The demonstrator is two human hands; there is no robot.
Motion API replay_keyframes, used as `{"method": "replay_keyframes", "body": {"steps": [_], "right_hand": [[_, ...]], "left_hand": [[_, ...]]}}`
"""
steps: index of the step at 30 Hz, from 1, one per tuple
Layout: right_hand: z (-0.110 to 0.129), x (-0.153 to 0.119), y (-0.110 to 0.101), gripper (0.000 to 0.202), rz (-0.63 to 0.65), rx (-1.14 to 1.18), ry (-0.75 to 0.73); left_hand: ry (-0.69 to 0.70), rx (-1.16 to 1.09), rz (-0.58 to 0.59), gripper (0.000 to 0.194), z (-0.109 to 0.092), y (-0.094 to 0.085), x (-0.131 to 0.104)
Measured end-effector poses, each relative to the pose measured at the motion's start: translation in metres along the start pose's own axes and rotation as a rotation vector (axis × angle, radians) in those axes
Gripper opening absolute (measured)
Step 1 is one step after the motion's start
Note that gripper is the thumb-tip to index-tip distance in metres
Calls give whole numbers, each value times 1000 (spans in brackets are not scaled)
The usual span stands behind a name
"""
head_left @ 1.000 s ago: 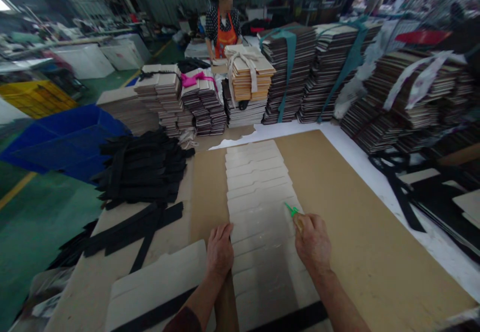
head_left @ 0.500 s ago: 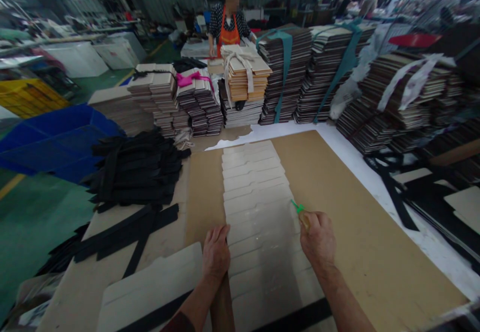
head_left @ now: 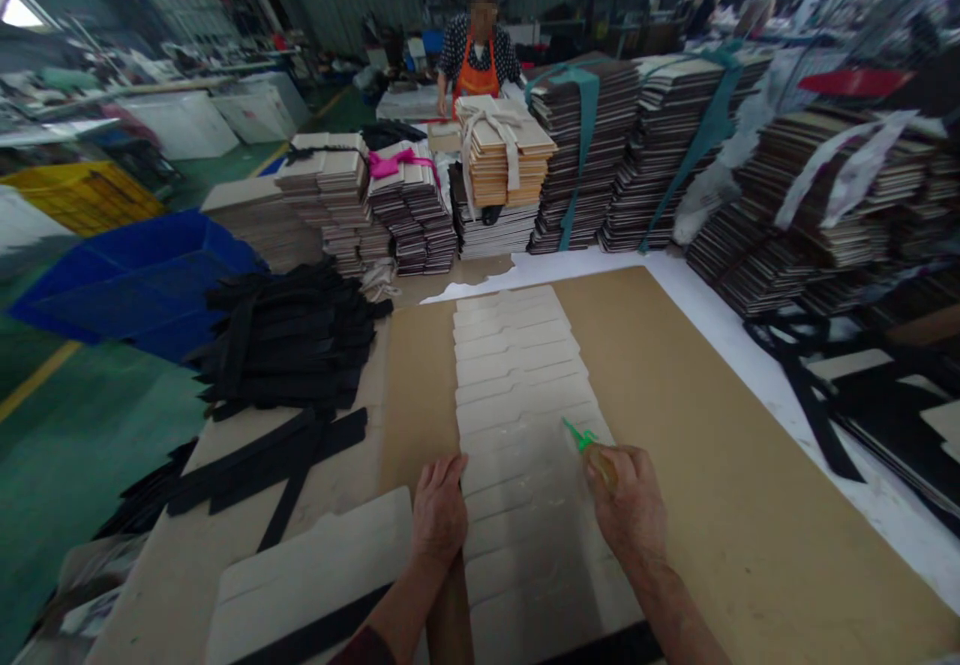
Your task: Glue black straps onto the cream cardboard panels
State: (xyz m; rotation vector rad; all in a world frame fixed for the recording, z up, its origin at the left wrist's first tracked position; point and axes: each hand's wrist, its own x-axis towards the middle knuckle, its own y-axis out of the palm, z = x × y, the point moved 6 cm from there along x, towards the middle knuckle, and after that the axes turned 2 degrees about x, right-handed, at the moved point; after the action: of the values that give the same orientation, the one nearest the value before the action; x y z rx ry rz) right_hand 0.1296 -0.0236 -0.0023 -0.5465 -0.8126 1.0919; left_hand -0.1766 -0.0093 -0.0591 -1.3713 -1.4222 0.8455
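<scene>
A column of overlapping pale panels (head_left: 525, 385) lies on a brown board (head_left: 667, 365). Over the right side of the column, my right hand (head_left: 626, 505) is closed round a yellowish bottle (head_left: 602, 467) with a green nozzle (head_left: 581, 435), whose tip points up and left over a panel. My left hand (head_left: 440, 507) rests at the column's left edge, fingers extended and close to one another, nothing visible in it. Below it a brown strip (head_left: 450, 605) runs along that edge. At the lower left lies another pale panel (head_left: 315, 565) with a black strip (head_left: 322, 630) across it.
Black strips are heaped (head_left: 292, 335) at the left, beside a blue bin (head_left: 135, 275). Tied stacks of panels (head_left: 581, 155) line the table's far side. A person in an orange apron (head_left: 476, 70) stands behind them. More black strips (head_left: 817, 415) lie at the right.
My right hand has moved the green nozzle left and slightly down, further over the panels. My left hand stays at the column's left edge. The whole view has shifted slightly.
</scene>
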Motion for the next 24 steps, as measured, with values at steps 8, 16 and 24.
{"method": "replay_keyframes", "body": {"steps": [8,16,24], "right_hand": [[-38,36,2,34,-212,202,248],[-34,70,21,30,-129,95,146],[1,62,23,16,49,-91,-91]], "left_hand": [[-16,5,7,45,1,2,-3],[-15,-1,4,45,2,2,-3],[-13,-17,7,46,2,3,-3]]}}
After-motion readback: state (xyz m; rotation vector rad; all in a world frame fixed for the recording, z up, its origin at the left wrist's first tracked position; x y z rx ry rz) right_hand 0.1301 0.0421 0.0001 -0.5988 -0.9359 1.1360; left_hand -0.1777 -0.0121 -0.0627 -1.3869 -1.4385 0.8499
